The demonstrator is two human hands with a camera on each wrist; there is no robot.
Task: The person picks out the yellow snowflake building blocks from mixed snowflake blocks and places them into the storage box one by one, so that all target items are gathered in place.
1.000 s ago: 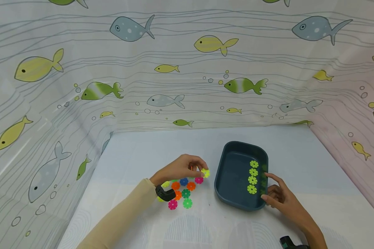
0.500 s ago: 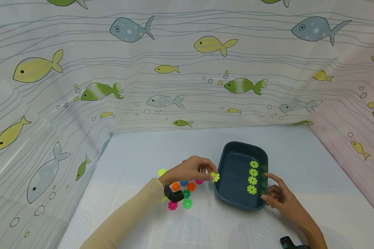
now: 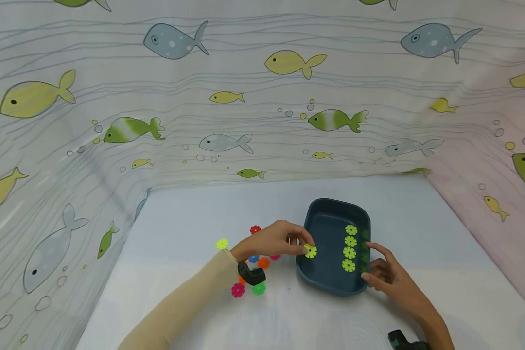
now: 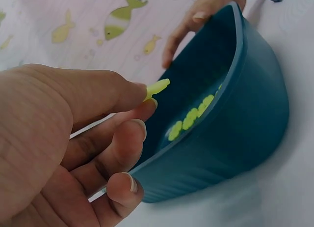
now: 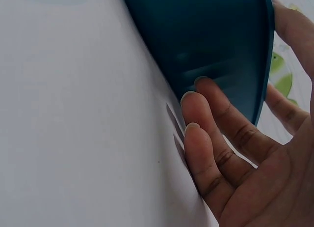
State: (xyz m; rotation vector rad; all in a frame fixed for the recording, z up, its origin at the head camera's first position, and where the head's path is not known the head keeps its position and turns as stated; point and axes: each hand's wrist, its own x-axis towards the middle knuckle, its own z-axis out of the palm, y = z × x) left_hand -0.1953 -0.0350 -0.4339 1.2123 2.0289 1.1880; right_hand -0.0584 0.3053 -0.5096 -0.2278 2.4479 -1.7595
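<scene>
Between thumb and forefinger my left hand (image 3: 284, 238) pinches a yellow-green notched disc (image 3: 310, 251) over the left rim of a dark teal tray (image 3: 325, 287). In the left wrist view this disc (image 4: 159, 87) is seen edge-on, above the tray's inside. Several matching discs (image 3: 349, 253) lie in a row along the tray's right side. My right hand (image 3: 395, 279) holds the tray's right wall, thumb and forefinger at the rim; the right wrist view has its other fingers (image 5: 198, 109) bent against the outer wall (image 5: 216, 50).
Left of the tray, loose discs in several colours lie on the white table, among them a red one (image 3: 255, 229), a yellow one (image 3: 221, 244), a pink one (image 3: 238, 290) and a green one (image 3: 259, 288). My left forearm partly covers this group. A fish-patterned sheet (image 3: 227, 116) surrounds the table.
My left hand has moved right with the pinched disc, from beside the loose discs to over the tray's left rim. The right hand keeps its place on the tray. The head view has shifted slightly.
</scene>
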